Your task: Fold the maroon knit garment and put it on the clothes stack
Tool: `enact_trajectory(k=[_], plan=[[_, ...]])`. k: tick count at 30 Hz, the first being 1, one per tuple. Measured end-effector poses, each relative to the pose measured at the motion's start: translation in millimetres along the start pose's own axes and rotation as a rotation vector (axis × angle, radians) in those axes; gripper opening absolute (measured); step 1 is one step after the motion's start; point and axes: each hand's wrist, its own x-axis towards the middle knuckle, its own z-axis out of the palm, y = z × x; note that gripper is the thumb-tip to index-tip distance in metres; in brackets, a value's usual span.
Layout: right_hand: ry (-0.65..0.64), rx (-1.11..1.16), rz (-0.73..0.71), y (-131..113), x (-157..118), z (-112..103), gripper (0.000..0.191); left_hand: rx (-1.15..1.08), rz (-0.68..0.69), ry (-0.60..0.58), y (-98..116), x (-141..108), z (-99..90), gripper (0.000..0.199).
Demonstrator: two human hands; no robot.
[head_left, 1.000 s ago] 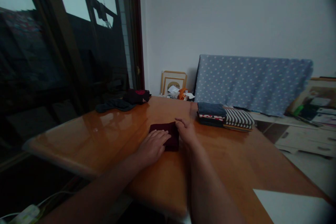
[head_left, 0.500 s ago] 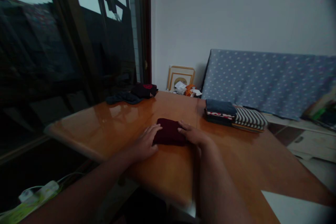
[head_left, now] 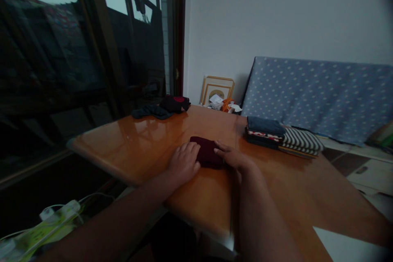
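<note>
A folded maroon garment (head_left: 208, 153) lies as a small bundle near the front edge of the wooden table. My left hand (head_left: 186, 161) covers its left side, with the fingers bent over the cloth's edge. At the other end, my right hand (head_left: 230, 156) grips the right side, fingers on top and the thumb out of sight. What kind of garment it is cannot be made out.
Folded clothes (head_left: 265, 129) are stacked on the right, beside a striped folded garment (head_left: 302, 141). Rumpled dark clothes (head_left: 153, 110) lie at the far left. White paper (head_left: 346, 245) is at lower right; a power strip (head_left: 46, 227) sits below the table's left side.
My left hand has moved inward over the maroon garment's left side, and the bundle looks narrower. My right hand stays at the right end. The view has shifted slightly left.
</note>
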Motion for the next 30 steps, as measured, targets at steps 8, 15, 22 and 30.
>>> enact_trajectory(k=[8,15,22,30], plan=[[-0.025,0.036,0.001,8.3,2.8,-1.0,0.07,0.128,-0.11,-0.045,-2.4,-0.6,2.1,0.055],[-0.02,0.021,0.003,7.5,4.0,-0.4,0.073,0.12,-0.132,-0.028,5.2,-2.9,-4.6,0.044],[-0.022,0.003,0.019,3.8,0.1,-1.5,0.074,0.065,-0.252,-0.055,8.5,12.3,-0.1,0.044],[-0.015,-0.008,0.012,-1.3,-3.0,-2.3,0.073,-0.096,-0.229,-0.029,-1.8,5.8,9.7,0.05]])
